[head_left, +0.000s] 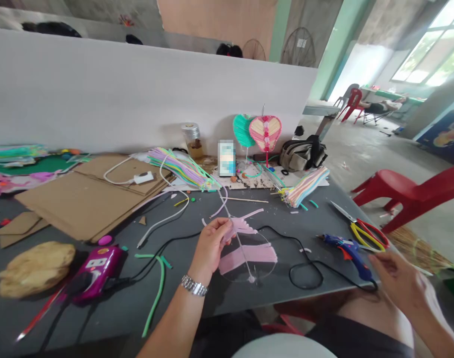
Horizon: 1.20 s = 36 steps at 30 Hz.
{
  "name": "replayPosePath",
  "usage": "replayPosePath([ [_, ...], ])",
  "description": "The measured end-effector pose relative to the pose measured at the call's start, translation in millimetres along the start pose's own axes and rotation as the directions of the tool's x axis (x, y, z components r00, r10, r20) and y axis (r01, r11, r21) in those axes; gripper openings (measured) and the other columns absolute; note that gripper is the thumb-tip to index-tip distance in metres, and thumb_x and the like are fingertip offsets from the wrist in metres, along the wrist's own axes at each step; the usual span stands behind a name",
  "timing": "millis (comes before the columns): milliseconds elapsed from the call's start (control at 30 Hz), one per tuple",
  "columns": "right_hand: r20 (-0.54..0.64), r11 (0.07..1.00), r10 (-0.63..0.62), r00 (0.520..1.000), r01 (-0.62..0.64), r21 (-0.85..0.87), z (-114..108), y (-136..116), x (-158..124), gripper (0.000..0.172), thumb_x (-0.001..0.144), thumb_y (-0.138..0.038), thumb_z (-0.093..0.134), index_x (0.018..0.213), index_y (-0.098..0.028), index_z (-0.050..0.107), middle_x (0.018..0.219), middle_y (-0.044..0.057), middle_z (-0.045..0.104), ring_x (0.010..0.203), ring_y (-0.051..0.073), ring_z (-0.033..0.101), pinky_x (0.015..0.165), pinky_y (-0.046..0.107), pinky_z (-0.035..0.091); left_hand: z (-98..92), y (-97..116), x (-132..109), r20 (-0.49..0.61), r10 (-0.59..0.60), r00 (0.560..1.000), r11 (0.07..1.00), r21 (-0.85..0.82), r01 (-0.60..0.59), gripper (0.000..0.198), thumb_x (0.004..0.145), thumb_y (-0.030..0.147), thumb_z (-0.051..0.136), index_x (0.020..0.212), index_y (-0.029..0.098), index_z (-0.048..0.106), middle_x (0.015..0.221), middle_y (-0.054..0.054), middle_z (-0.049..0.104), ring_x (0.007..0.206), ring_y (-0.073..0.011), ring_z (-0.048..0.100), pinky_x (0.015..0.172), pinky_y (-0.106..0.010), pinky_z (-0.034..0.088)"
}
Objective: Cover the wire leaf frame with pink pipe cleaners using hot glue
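My left hand [211, 245], with a metal watch on the wrist, pinches the top of a half-made fan [247, 251]. The fan is a thin wire hoop with a stick down its middle and pink straws laid across it, and it rests on the grey table [130, 303]. My right hand [396, 278] hovers at the table's right corner with fingers loosely curled and nothing in them, just right of a blue glue gun [348, 248]. The gun's black cord [305, 271] loops between the gun and the fan.
Yellow and red scissors [364, 229] lie behind the glue gun. Bundles of coloured straws [305, 186], cardboard sheets [85, 196], a purple device [98, 266], finished heart fans [264, 132], a bag [301, 153] and a jar [191, 139] crowd the table. Red chairs [413, 194] stand on the right.
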State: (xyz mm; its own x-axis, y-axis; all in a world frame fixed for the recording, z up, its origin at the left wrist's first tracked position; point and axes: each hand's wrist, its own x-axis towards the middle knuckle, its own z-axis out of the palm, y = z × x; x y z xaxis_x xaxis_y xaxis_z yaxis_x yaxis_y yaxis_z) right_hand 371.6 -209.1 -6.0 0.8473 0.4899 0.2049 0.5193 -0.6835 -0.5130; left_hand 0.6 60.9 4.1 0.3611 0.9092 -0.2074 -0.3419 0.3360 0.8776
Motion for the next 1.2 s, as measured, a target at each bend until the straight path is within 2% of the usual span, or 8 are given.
replayPosePath([
  [233,0.184,0.996,0.009,0.983,0.007,-0.087,9.6,-6.1,-9.4,0.037,0.087,-0.062,0.057,0.076,-0.030,0.070,0.074,0.010,0.074,0.075,0.032,0.071,0.064,0.043,0.053,26.7,-13.3,-19.4,-0.032,-0.061,0.998,0.996,0.064,0.063,0.032,0.057,0.034,0.091,0.071,0.016,0.069,0.061,0.002,0.063,0.058,-0.0109,0.058,0.052,-0.020,0.042],
  [433,0.211,0.995,0.096,0.973,-0.101,0.014,22.3,-4.7,-7.2,0.034,0.101,-0.037,0.064,0.132,-0.023,0.062,0.139,0.009,0.061,0.116,0.023,0.065,0.097,0.043,0.058,40.4,-22.2,-29.1,-0.091,-0.113,0.989,0.986,0.112,0.123,0.032,0.054,0.033,0.093,0.069,0.017,0.069,0.061,0.002,0.064,0.056,-0.0107,0.057,0.051,-0.021,0.043],
  [600,0.318,0.982,0.065,0.946,-0.118,0.151,32.1,-7.8,11.1,0.033,0.085,-0.055,0.074,0.081,-0.022,0.072,0.076,0.006,0.071,0.065,0.024,0.068,0.056,0.036,0.056,56.2,-31.4,-40.2,-0.041,-0.112,0.993,0.982,0.148,0.117,0.030,0.062,0.036,0.088,0.071,0.015,0.069,0.058,0.002,0.061,0.052,-0.0083,0.051,0.052,-0.021,0.039],
  [667,0.496,0.903,0.103,0.862,-0.290,0.318,34.9,-3.8,18.6,0.038,0.070,-0.059,0.081,0.061,-0.026,0.065,0.050,0.003,0.057,0.042,0.022,0.055,0.037,0.034,0.040,59.5,-34.1,-40.5,-0.024,-0.110,0.994,0.985,0.131,0.112,0.031,0.064,0.037,0.088,0.071,0.015,0.068,0.058,0.003,0.060,0.052,-0.0081,0.051,0.052,-0.021,0.038],
  [833,0.721,0.610,0.172,0.671,-0.647,0.456,31.3,1.8,18.0,0.030,0.065,-0.059,0.079,0.068,-0.030,0.070,0.066,0.010,0.063,0.043,0.021,0.057,0.032,0.033,0.033,59.7,-32.6,-43.2,-0.021,-0.105,0.994,0.987,0.119,0.107,0.033,0.068,0.038,0.087,0.068,0.015,0.064,0.056,0.002,0.059,0.053,-0.0086,0.052,0.052,-0.021,0.036],
  [933,0.570,0.565,0.220,0.792,-0.579,0.587,17.8,-21.8,-1.4,0.017,0.068,-0.052,0.075,0.075,-0.037,0.071,0.080,0.013,0.068,0.055,0.026,0.065,0.038,0.039,0.043,57.4,-29.9,-47.3,-0.026,-0.109,0.994,0.987,0.119,0.112,0.035,0.067,0.040,0.088,0.072,0.016,0.064,0.060,0.001,0.061,0.057,-0.0111,0.059,0.050,-0.021,0.037],
  [1067,0.099,0.563,0.115,0.988,-0.147,0.813,-7.9,-64.0,-35.0,0.027,0.069,-0.047,0.084,0.086,-0.032,0.071,0.084,0.006,0.067,0.057,0.020,0.063,0.049,0.037,0.051,56.9,-27.6,-51.1,-0.029,-0.117,0.993,0.983,0.136,0.120,0.038,0.066,0.042,0.090,0.077,0.016,0.065,0.064,0.001,0.064,0.059,-0.0133,0.065,0.048,-0.020,0.038],
  [1200,0.437,0.357,-0.206,0.876,-0.348,0.867,-15.3,-73.2,-51.2,0.039,0.081,-0.049,0.078,0.108,-0.022,0.071,0.085,0.006,0.071,0.050,0.015,0.059,0.040,0.026,0.041,62.8,-27.3,-53.4,0.012,-0.109,0.994,0.981,0.165,0.106,0.037,0.067,0.042,0.089,0.080,0.015,0.067,0.068,-0.001,0.067,0.061,-0.0137,0.066,0.047,-0.019,0.039],
])
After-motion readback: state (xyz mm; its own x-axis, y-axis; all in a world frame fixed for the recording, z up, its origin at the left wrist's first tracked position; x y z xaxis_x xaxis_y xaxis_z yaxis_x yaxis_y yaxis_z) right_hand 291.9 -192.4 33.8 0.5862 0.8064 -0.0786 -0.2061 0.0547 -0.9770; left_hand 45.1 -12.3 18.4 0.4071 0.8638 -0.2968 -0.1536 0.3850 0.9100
